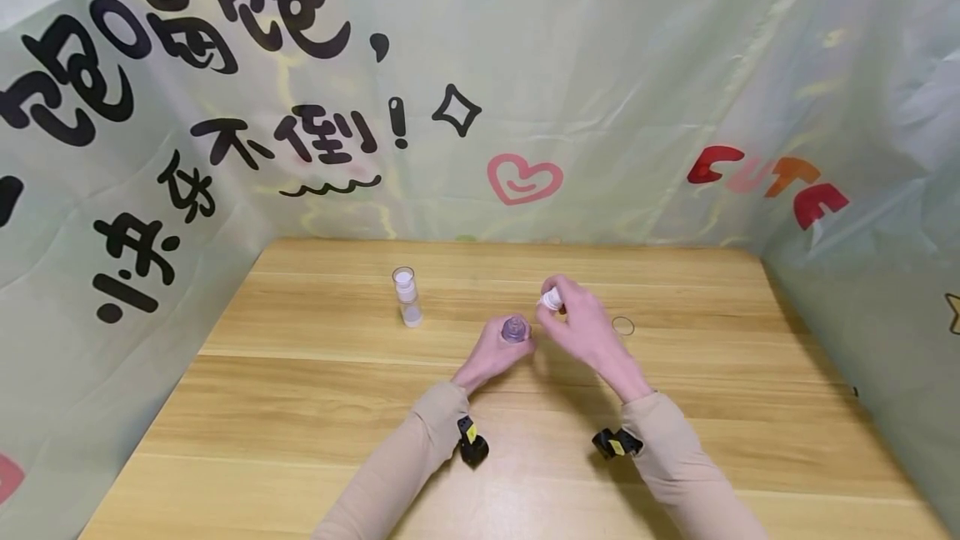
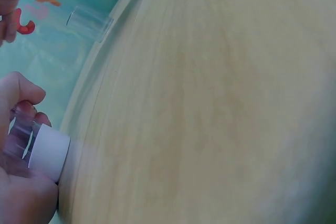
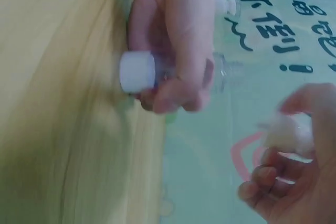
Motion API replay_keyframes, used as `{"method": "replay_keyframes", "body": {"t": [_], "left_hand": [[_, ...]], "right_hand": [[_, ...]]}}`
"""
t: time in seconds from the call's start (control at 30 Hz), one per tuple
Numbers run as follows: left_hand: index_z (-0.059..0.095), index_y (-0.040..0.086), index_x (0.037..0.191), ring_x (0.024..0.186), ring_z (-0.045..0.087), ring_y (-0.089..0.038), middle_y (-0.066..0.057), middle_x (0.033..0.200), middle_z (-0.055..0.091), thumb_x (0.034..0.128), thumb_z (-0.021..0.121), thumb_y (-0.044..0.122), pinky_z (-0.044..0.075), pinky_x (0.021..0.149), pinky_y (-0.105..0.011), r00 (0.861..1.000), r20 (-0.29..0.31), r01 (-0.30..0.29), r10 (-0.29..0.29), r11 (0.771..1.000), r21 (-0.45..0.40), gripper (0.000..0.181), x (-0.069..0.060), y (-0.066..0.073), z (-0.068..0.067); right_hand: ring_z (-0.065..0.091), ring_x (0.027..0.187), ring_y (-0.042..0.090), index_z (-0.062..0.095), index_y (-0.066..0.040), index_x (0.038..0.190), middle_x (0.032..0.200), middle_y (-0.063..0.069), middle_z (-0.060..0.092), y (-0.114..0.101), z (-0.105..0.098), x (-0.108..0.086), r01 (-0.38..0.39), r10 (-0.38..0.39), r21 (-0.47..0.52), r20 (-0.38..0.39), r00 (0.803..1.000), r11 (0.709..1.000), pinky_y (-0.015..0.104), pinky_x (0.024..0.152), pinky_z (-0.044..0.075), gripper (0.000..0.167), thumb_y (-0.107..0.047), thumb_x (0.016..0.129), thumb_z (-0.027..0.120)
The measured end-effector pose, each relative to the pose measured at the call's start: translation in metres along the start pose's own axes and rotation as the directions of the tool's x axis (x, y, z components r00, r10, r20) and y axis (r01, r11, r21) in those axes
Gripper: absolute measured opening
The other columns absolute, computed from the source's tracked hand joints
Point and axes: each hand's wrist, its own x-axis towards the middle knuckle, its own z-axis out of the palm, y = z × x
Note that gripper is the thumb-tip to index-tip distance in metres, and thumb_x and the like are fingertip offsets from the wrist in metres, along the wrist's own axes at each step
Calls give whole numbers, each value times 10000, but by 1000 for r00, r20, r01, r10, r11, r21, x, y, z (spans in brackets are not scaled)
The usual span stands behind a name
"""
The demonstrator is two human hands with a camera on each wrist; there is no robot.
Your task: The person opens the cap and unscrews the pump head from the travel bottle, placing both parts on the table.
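Observation:
My left hand (image 1: 497, 350) grips a small clear bottle (image 1: 515, 329) upright, its open threaded neck facing up. In the left wrist view the bottle's white base (image 2: 49, 153) shows below the curled fingers. My right hand (image 1: 587, 325) pinches a white pump top (image 1: 552, 299) to the right of the bottle neck, apart from it. That pump top (image 3: 287, 134) is blurred in the right wrist view. On the table beyond the right hand stands a clear cylindrical cap (image 2: 90, 23), seen from above as a thin ring.
A second small bottle (image 1: 407, 297), with a white top under a clear cap, stands on the wooden table (image 1: 300, 407) to the left of my hands. A printed cloth (image 1: 600, 90) hangs behind the table and along both sides.

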Motion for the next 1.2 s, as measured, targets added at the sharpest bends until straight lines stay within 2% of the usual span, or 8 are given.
{"method": "replay_keyframes", "body": {"t": [0.2,0.37,0.53,0.67,0.8,0.87,1.03,1.2], "left_hand": [[623,-59,932,688,528,-39,53,761,572,849,706,-14,485,695,-175,999,16,46,-46,999,9,126,0,3,0],[620,-20,975,740,535,-56,43,811,570,911,711,116,485,734,-199,998,30,60,-60,998,24,175,0,6,1],[563,-36,1153,867,549,-112,-24,948,581,930,701,190,492,833,-264,994,35,100,-101,995,26,346,0,7,1],[482,-2,1234,984,557,-170,-102,1093,582,930,706,230,490,916,-316,989,14,145,-145,989,12,442,-1,7,2],[425,58,1244,1077,548,-213,-137,1208,543,924,716,257,483,990,-365,985,-3,171,-171,985,0,477,0,7,3],[408,82,1239,1106,540,-230,-139,1233,527,922,718,273,480,1013,-385,984,-11,178,-178,984,3,483,0,7,3],[396,111,1226,1165,479,-255,-132,1246,506,919,715,317,443,1050,-419,982,-36,186,-185,982,28,488,1,7,4],[408,108,1233,1165,472,-257,-126,1233,511,922,715,311,435,1040,-419,982,-52,186,-184,982,37,482,0,9,5]], "right_hand": [[573,717,215,637,-11,955,831,106,639,11,-11,-2,-33,41,-117,67,997,993,283,626,493,197,-126,821,726],[545,698,202,645,4,893,814,116,614,18,-15,-4,-56,84,-215,123,989,975,319,615,508,178,-145,867,740],[597,711,211,678,23,985,846,126,679,21,-16,-5,-99,152,-263,191,970,960,367,671,556,182,-97,858,731],[657,913,337,657,12,1222,1051,197,722,23,-13,-6,-106,203,-368,235,951,924,507,864,490,359,-184,922,679],[552,1209,478,577,-49,1388,1310,241,648,23,-9,-7,-107,255,-452,279,926,885,633,1023,351,486,-292,970,617],[534,1213,486,596,-64,1368,1282,223,669,23,-8,-7,-111,265,-461,284,921,880,658,1064,304,491,-321,953,650],[573,1123,458,693,-58,1166,1039,161,752,25,-2,-5,-142,267,-448,229,936,882,689,1123,220,413,-331,863,761],[565,1152,466,711,-83,1142,1054,166,755,30,5,-4,-158,286,-477,208,935,864,688,1141,192,375,-342,873,745]]}}
